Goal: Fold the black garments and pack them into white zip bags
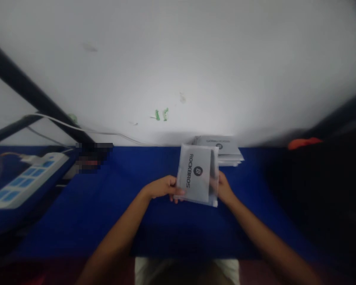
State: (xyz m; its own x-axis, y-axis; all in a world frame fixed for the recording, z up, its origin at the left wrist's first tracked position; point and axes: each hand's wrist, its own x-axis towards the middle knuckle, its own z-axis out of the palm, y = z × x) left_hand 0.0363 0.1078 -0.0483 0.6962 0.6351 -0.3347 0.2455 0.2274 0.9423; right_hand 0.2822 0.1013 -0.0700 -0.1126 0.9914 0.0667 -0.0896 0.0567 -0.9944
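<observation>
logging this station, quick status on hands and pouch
Left hand grips ROCKBROS pouch by left edge. Right hand at right edge, grip blurred. Print faces camera. Stack behind, not blocking hands.

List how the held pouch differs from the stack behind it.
The held pouch is in the left hand and right hand; the stack rests on the blue table. The held pouch's lettering runs downward; the stack's top lettering runs across. The held pouch appears single; the stack has several layers. Both show ROCKBROS and a round logo.

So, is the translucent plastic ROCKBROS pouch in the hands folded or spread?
Spread flat: the translucent plastic pouch shows its dark lettering uncreased, with the left hand and right hand at opposite sides.
</observation>
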